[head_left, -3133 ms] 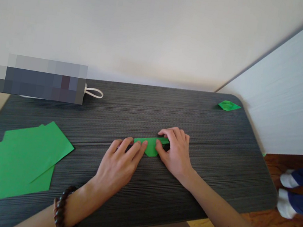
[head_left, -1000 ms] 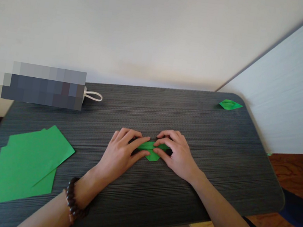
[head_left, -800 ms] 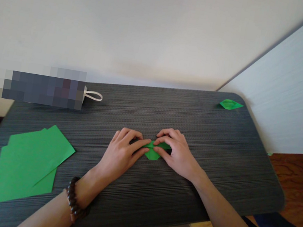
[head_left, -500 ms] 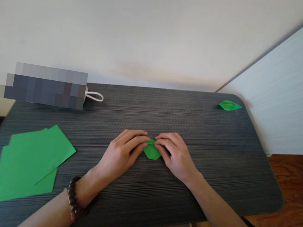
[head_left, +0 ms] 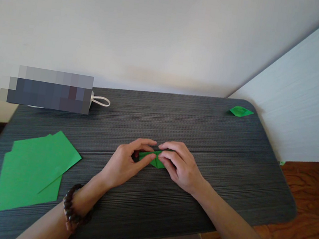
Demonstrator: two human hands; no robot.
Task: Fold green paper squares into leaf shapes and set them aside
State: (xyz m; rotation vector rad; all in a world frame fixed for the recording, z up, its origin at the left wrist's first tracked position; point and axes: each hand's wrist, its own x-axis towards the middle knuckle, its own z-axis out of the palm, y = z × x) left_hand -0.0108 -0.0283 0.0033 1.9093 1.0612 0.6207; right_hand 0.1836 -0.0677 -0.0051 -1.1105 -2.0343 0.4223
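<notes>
Folded green paper [head_left: 157, 163]: held at the surface [head_left: 136, 112], just below the middle of the frame, between both hands; partly covered by fingers.
Right hand [head_left: 184, 168]: paper pinched near its middle between thumb and fingers, the fingers bunched.
Left hand [head_left: 122, 164]: thumb tip laid on the paper; fingers arched beyond its far edge, index held apart from the thumb; whether the paper is pinched cannot be told.
Left wrist: encircled by a dark beaded bracelet [head_left: 72, 207].
Green sheets [head_left: 32, 168]: spread in an overlapping pile, lower left.
Folded green piece [head_left: 241, 112]: set near the surface's far corner, right of the frame.
Pixelated object [head_left: 49, 96]: blurred out, left, with a pale loop [head_left: 102, 101] seen at its right end.
</notes>
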